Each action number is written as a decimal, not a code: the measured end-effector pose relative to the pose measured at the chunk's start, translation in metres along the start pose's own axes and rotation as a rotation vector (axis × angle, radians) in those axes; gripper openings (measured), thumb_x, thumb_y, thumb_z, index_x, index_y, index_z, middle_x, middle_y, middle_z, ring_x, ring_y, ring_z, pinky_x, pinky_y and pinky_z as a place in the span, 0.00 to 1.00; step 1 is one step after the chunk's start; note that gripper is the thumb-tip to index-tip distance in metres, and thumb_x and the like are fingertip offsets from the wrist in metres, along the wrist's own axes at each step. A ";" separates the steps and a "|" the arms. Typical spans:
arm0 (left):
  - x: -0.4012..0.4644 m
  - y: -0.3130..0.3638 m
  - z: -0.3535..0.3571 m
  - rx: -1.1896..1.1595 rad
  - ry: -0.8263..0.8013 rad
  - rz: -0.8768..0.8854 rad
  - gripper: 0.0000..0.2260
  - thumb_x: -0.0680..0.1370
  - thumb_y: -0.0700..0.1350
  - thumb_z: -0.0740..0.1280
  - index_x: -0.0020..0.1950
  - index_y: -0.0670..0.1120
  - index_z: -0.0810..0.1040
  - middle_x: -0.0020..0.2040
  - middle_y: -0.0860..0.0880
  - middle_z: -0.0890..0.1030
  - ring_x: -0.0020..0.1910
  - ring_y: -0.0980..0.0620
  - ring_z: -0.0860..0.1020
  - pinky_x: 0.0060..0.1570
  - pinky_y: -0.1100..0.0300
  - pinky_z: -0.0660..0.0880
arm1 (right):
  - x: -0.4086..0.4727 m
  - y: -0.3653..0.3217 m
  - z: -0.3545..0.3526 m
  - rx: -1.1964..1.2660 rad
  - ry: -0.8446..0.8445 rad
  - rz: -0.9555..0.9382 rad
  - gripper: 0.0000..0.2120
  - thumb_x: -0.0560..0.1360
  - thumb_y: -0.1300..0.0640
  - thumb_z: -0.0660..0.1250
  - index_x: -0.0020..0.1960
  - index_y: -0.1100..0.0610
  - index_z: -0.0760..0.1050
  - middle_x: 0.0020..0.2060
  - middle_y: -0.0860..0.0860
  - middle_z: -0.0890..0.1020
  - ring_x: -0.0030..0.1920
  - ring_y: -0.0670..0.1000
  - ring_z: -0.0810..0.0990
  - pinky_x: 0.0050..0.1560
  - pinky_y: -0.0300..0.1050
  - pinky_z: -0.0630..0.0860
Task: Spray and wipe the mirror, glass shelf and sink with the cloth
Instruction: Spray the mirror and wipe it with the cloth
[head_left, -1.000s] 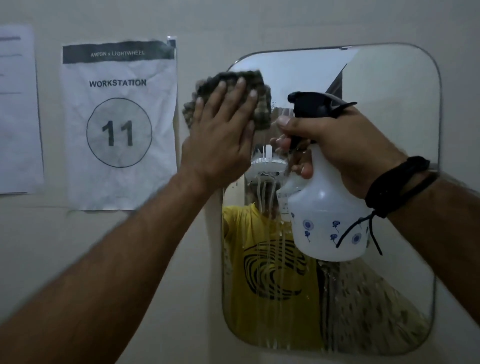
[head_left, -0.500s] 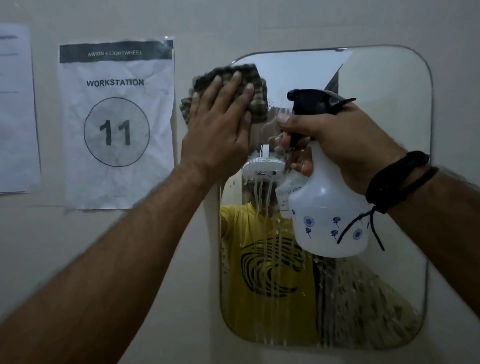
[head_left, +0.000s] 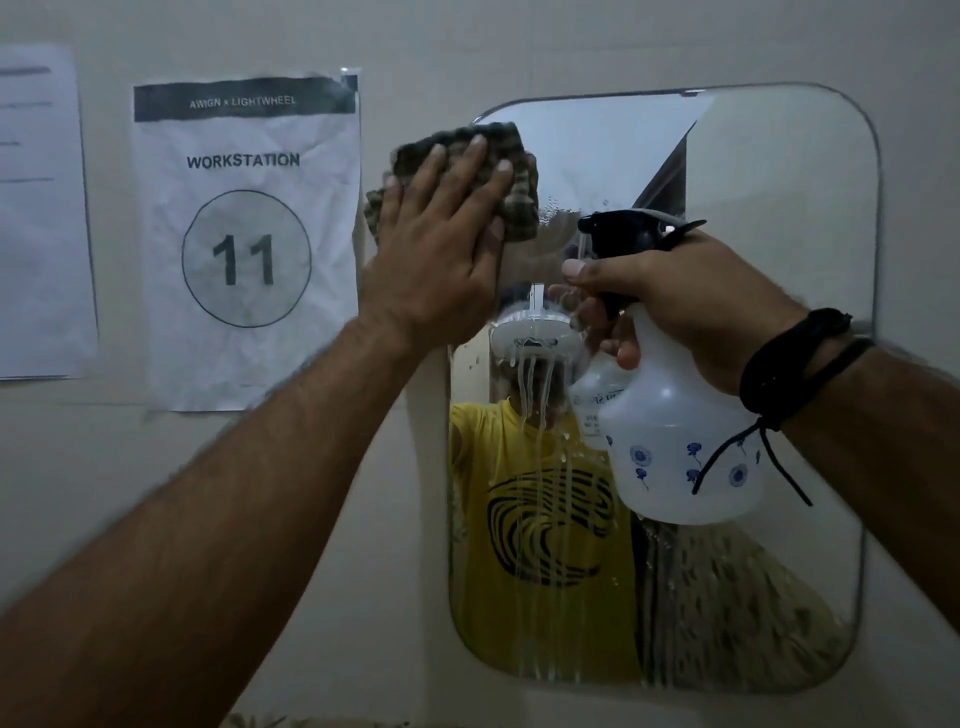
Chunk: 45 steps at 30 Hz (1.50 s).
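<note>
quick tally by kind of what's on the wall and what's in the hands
paper sheets: 2
mirror: 1
cloth, under the left hand: 1
spray bottle, in the right hand: 1
total: 5

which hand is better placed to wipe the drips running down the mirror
Left. The left hand already presses the cloth flat on the mirror at its upper left, above the drips. The right hand is full, gripping the spray bottle.
</note>
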<state>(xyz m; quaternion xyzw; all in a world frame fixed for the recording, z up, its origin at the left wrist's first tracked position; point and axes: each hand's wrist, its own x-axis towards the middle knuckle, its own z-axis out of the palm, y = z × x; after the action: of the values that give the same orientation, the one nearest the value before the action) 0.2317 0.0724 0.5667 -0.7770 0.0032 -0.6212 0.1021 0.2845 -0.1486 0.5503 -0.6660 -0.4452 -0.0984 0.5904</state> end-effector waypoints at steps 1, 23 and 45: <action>-0.007 0.001 0.003 0.008 0.015 0.005 0.24 0.84 0.53 0.53 0.81 0.54 0.63 0.83 0.50 0.58 0.83 0.46 0.52 0.79 0.37 0.47 | -0.001 0.001 0.000 0.020 -0.008 0.005 0.15 0.77 0.51 0.75 0.52 0.63 0.83 0.39 0.61 0.83 0.33 0.59 0.77 0.32 0.47 0.75; -0.102 0.022 0.026 0.045 0.010 0.008 0.24 0.85 0.54 0.53 0.80 0.51 0.66 0.82 0.46 0.62 0.82 0.42 0.56 0.78 0.36 0.52 | -0.028 0.014 0.002 0.087 -0.049 0.000 0.15 0.79 0.54 0.73 0.59 0.64 0.81 0.45 0.60 0.82 0.37 0.59 0.76 0.27 0.42 0.75; -0.070 0.059 -0.009 -0.015 -0.070 -0.417 0.29 0.83 0.60 0.58 0.82 0.50 0.60 0.69 0.39 0.67 0.66 0.42 0.67 0.58 0.50 0.73 | -0.037 0.010 0.001 0.136 -0.050 0.003 0.16 0.77 0.53 0.75 0.60 0.61 0.80 0.42 0.57 0.84 0.36 0.60 0.75 0.27 0.44 0.75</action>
<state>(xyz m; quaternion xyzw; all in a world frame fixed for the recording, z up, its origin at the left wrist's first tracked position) 0.2141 0.0219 0.4915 -0.7825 -0.1566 -0.6016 -0.0342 0.2699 -0.1645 0.5191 -0.6274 -0.4644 -0.0502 0.6231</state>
